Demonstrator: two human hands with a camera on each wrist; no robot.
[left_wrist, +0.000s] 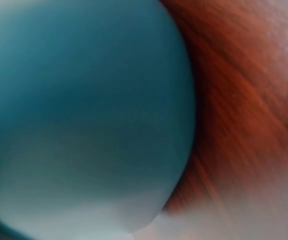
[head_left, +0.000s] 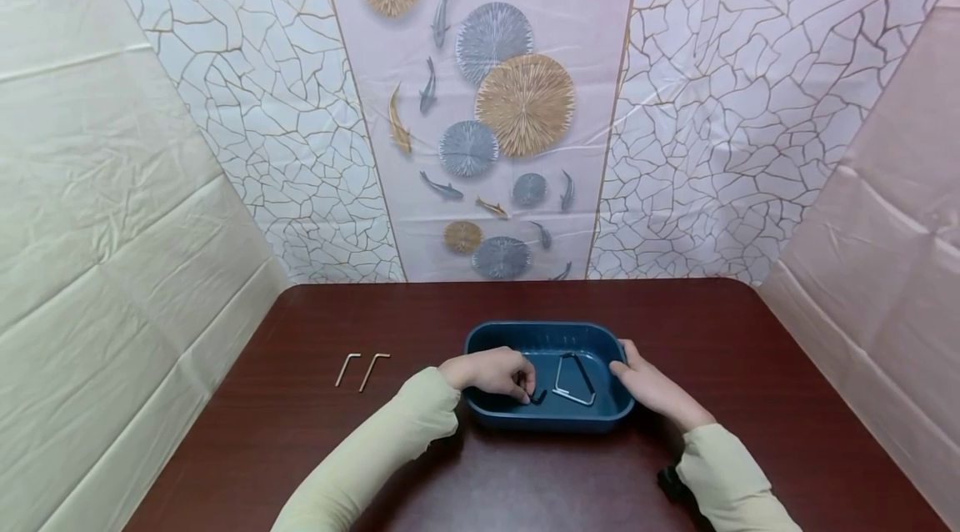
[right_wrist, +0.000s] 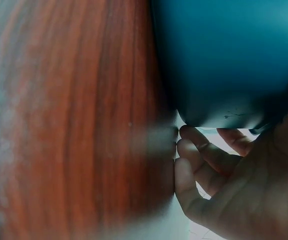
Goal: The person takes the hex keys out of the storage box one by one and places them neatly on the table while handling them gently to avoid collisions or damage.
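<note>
Blue tub [head_left: 547, 424] stands on the table [head_left: 555, 482], its end wall held in the right grip [head_left: 651, 383]. Inside, the left grip [head_left: 495, 371] pinches a black hex key [head_left: 539, 397], bent end protruding; more hex keys [head_left: 576, 399], silver and black, lie near that grip. Probable faults: the key slipping from a shallow pinch; the tub shifting should the right grip slacken.

Blue bin [head_left: 540, 424], oblong, rounded corners, upright, between both grips; right grip [head_left: 649, 383] holds its end. Small black hex key [head_left: 539, 397] on bin floor, pinched at left grip [head_left: 492, 371] fingertips. Silver and black hex keys [head_left: 574, 398] lie touching, right of left grip. Two tan hex keys [head_left: 373, 371] outside, side by side, left of left grip.
</note>
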